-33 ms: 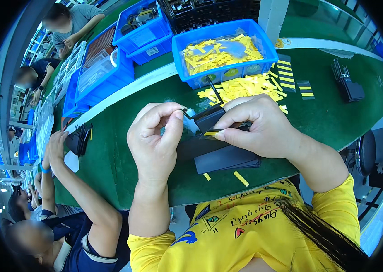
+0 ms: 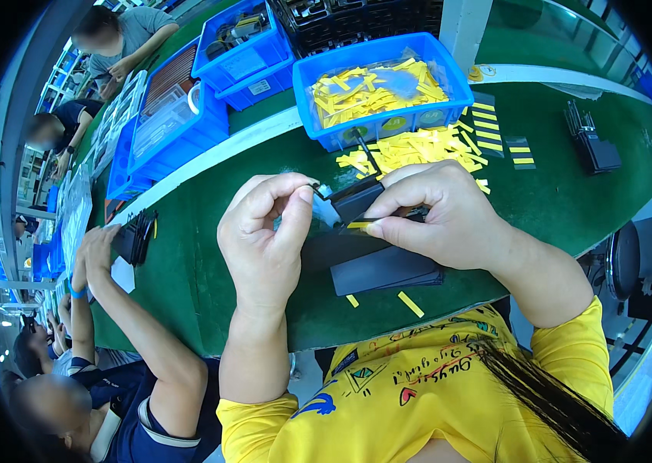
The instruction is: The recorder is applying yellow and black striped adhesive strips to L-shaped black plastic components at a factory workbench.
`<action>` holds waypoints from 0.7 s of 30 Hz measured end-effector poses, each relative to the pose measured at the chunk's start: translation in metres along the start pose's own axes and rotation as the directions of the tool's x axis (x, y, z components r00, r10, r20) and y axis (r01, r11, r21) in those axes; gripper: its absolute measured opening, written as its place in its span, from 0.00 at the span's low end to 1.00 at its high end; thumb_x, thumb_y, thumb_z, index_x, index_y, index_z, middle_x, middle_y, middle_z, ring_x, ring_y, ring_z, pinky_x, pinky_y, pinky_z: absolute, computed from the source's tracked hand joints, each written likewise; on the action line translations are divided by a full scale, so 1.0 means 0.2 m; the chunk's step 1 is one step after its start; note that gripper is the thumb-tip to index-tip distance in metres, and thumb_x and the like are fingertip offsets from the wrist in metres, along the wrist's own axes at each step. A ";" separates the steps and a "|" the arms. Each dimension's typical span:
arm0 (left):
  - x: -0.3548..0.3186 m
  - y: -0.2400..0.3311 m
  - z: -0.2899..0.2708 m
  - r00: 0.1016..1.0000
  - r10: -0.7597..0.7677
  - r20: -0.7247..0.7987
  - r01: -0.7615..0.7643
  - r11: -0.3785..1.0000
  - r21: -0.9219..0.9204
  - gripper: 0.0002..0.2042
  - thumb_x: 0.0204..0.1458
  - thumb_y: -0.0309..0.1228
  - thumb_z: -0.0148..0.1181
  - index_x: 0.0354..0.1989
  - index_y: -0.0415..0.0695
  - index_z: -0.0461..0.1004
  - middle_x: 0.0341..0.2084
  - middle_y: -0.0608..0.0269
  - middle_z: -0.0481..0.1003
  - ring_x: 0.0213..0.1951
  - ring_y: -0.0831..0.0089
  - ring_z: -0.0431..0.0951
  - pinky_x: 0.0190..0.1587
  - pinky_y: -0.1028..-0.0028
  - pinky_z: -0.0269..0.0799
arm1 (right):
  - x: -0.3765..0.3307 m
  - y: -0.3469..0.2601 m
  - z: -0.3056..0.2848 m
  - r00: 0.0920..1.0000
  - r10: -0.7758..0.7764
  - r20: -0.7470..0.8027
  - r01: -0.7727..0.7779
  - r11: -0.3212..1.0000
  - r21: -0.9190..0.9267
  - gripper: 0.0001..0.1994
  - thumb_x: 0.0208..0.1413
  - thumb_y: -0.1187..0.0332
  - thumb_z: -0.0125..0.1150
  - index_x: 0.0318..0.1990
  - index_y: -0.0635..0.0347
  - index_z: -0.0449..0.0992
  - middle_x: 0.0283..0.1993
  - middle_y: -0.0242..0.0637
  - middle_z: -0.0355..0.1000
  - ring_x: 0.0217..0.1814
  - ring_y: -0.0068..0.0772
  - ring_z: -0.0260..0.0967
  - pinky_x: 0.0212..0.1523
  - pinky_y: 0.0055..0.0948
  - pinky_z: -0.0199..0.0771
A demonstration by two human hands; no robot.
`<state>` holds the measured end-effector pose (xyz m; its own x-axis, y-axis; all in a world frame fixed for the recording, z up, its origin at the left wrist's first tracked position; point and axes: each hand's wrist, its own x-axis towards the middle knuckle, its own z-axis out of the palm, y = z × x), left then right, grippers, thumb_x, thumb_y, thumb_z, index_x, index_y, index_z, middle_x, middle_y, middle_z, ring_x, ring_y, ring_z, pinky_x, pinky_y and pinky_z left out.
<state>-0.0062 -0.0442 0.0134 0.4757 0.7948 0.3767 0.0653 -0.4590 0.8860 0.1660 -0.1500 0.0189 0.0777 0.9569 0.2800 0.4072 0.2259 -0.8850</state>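
Observation:
Over the green table, my right hand (image 2: 438, 212) grips a flat black rectangular part (image 2: 357, 199) between thumb and fingers. A yellow strip (image 2: 358, 225) shows at its lower edge, beside the right thumb. My left hand (image 2: 266, 231) is closed in a pinch on a thin dark piece (image 2: 315, 186) by the part's left end; whether the two are joined I cannot tell. Below the hands lies a small stack of dark flat plates (image 2: 387, 274). Two loose yellow strips (image 2: 411, 304) rest near the table's front edge.
A blue bin (image 2: 461, 92) of yellow strips stands ahead, with a heap of strips (image 2: 426, 150) before it. Striped dark sheets (image 2: 486, 127) and black parts (image 2: 592, 147) lie to the right. A co-worker's hands (image 2: 94, 255) handle black parts at the left.

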 end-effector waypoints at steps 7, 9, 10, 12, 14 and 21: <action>0.04 -0.03 -0.02 0.969 -0.100 0.227 0.071 0.989 0.132 0.03 0.49 0.23 0.61 0.30 0.37 0.75 0.24 0.64 0.75 0.28 0.80 0.73 0.34 0.79 0.68 | 0.00 0.07 0.04 0.978 0.106 -0.180 -0.067 0.976 0.208 0.06 0.48 0.74 0.64 0.31 0.69 0.78 0.31 0.36 0.75 0.27 0.20 0.70 0.27 0.20 0.69; 0.09 -0.11 -0.13 0.987 -0.132 0.087 0.111 0.972 0.208 0.05 0.51 0.26 0.59 0.30 0.37 0.75 0.22 0.64 0.74 0.27 0.80 0.71 0.33 0.79 0.67 | 0.01 0.09 0.04 0.970 0.078 -0.230 -0.024 0.973 0.229 0.07 0.49 0.74 0.64 0.35 0.69 0.78 0.35 0.37 0.74 0.31 0.22 0.71 0.31 0.20 0.70; 0.13 -0.18 -0.21 0.997 -0.075 0.009 0.068 0.944 0.322 0.06 0.51 0.27 0.58 0.30 0.37 0.76 0.21 0.65 0.73 0.26 0.81 0.69 0.31 0.79 0.66 | 0.01 0.07 0.02 0.970 0.077 -0.229 -0.023 0.973 0.229 0.07 0.49 0.74 0.64 0.35 0.69 0.78 0.35 0.37 0.74 0.31 0.22 0.71 0.31 0.20 0.70; 0.18 -0.25 -0.38 0.976 -0.190 -0.107 0.217 0.802 0.556 0.08 0.51 0.29 0.58 0.32 0.37 0.76 0.20 0.61 0.74 0.25 0.77 0.71 0.30 0.75 0.67 | 0.02 0.05 0.00 0.971 0.177 -0.163 -0.149 0.974 0.173 0.07 0.49 0.74 0.63 0.36 0.68 0.78 0.34 0.37 0.74 0.32 0.23 0.72 0.34 0.21 0.72; 0.22 -0.20 -0.41 0.938 -0.301 -0.171 0.320 0.565 0.760 0.08 0.50 0.29 0.59 0.33 0.37 0.77 0.23 0.57 0.76 0.26 0.70 0.74 0.33 0.71 0.69 | 0.03 0.06 -0.01 0.970 0.189 -0.152 -0.170 0.976 0.133 0.08 0.50 0.74 0.62 0.37 0.68 0.78 0.33 0.36 0.74 0.32 0.23 0.71 0.35 0.21 0.72; 0.08 -0.05 -0.06 0.966 0.157 0.205 -0.191 0.969 0.157 0.12 0.42 0.24 0.66 0.37 0.40 0.76 0.27 0.62 0.75 0.30 0.75 0.75 0.36 0.77 0.71 | 0.02 0.09 0.03 0.977 0.156 -0.147 -0.128 0.975 0.181 0.09 0.49 0.75 0.63 0.38 0.67 0.77 0.29 0.35 0.74 0.29 0.20 0.69 0.32 0.20 0.71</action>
<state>-0.0105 -0.0220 0.0132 0.6498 0.6144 0.4476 0.1100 -0.6586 0.7444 0.1681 -0.1413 0.0028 0.2735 0.9428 0.1905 0.2227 0.1306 -0.9661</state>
